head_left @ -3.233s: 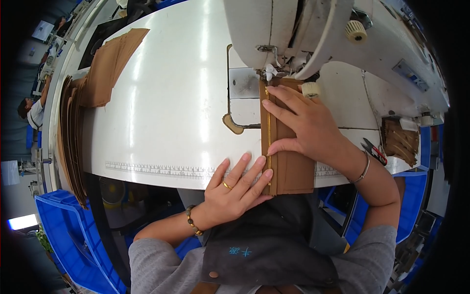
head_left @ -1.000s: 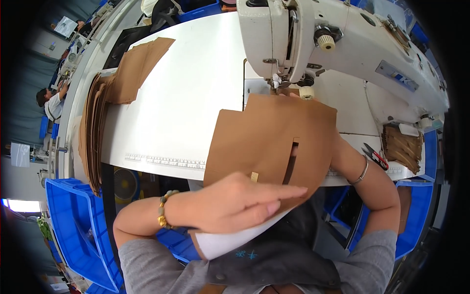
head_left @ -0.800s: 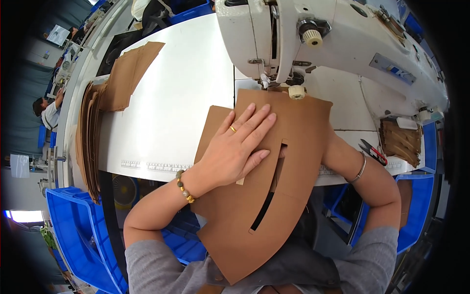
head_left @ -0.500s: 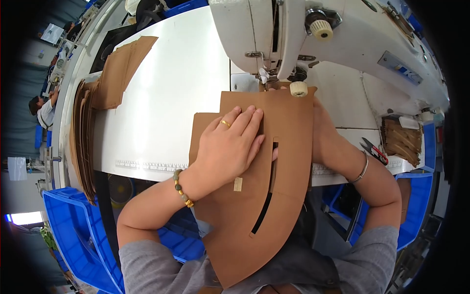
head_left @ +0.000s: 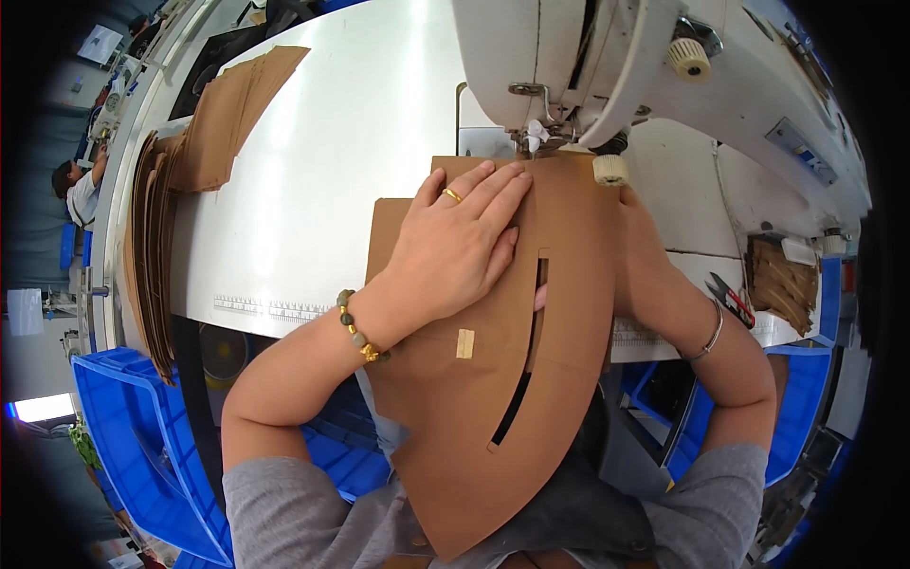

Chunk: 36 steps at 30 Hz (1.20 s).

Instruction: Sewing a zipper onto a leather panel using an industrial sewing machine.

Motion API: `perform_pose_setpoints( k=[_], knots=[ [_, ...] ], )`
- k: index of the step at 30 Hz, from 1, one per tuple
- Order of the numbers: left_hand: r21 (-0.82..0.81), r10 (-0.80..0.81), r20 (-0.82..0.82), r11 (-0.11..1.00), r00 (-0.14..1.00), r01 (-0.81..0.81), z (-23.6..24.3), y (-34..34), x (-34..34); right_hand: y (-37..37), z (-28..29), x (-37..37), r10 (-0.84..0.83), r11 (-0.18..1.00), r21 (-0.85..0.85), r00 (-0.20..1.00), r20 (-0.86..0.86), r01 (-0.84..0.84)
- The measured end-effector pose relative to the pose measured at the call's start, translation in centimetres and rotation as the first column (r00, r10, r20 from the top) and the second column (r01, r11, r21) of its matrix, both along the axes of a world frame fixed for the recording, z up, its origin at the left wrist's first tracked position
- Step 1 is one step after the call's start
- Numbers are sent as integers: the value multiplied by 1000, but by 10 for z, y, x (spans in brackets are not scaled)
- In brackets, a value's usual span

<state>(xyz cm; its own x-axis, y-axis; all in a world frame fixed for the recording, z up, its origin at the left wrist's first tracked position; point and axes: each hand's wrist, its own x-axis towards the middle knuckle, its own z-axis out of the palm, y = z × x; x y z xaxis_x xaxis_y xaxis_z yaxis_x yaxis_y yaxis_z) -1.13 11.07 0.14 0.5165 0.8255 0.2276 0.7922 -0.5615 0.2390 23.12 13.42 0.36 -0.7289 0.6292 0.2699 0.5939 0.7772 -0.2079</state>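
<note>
A large brown panel (head_left: 493, 398) with a curved slot and a small tan patch lies with its far edge at the needle area of a white sewing machine (head_left: 531, 57). Its near end hangs over the table edge toward my body. My left hand (head_left: 455, 242) rests flat on top of the panel, fingers stretched toward the presser foot. Reaching under the panel's right side is my right hand (head_left: 643, 251); its fingers are mostly hidden. A bit of finger shows through the slot.
Stacked brown panels (head_left: 152, 247) hang over the table's left side, more pieces (head_left: 237, 114) lying behind. On the right are snips (head_left: 732, 299) and a bundle of small brown pieces (head_left: 782, 284). Blue bins (head_left: 142, 446) stand below. A person (head_left: 83, 190) sits far left.
The panel's far edge sits a little closer to the needle, and my left hand has moved forward with it. Fingertips seen at that edge before are now hidden. The view has shifted slightly.
</note>
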Motion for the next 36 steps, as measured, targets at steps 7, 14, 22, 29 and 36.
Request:
perform_pose_setpoints(
  k=[7,14,22,29,36],
  knots=[
    [15,9,-13,1000,1000,-9,-1,3,0,0,1,0,9,1000,1,1000,-24,-9],
    [100,5,7,995,1000,-5,-6,29,-7,0,-6,1,26,998,59,999,-42,-24],
    [63,40,4,997,999,-41,-9,76,-19,1,-4,0,8,995,97,999,42,-12],
    [123,69,-26,990,997,-66,-3,63,-17,-1,3,-4,38,999,37,999,-37,-37],
    [7,-11,67,1000,998,11,-4,11,-12,1,-3,0,19,995,93,997,75,-26]
  ],
)
